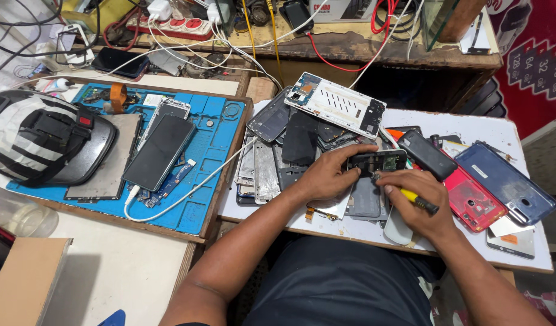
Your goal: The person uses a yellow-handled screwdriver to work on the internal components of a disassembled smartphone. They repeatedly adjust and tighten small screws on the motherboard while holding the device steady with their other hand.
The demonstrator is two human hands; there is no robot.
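My left hand (326, 176) grips a small dark opened phone (377, 162) by its left end and holds it just above the white board (531, 256). My right hand (415, 202) is closed around a screwdriver with a yellow and black handle (418, 200). The tip of the tool sits at the phone's lower edge, hidden by my fingers. Under both hands lie a grey phone frame (363, 202) and a white oval part (397, 229).
A heap of phone frames and screens (290, 136) lies left of my hands; a white phone chassis (341, 104) sits behind. Red (474, 202) and blue (504, 181) back covers lie to the right. A blue repair mat (205, 151) holds a dark phone (160, 151), beside a striped bag (39, 139).
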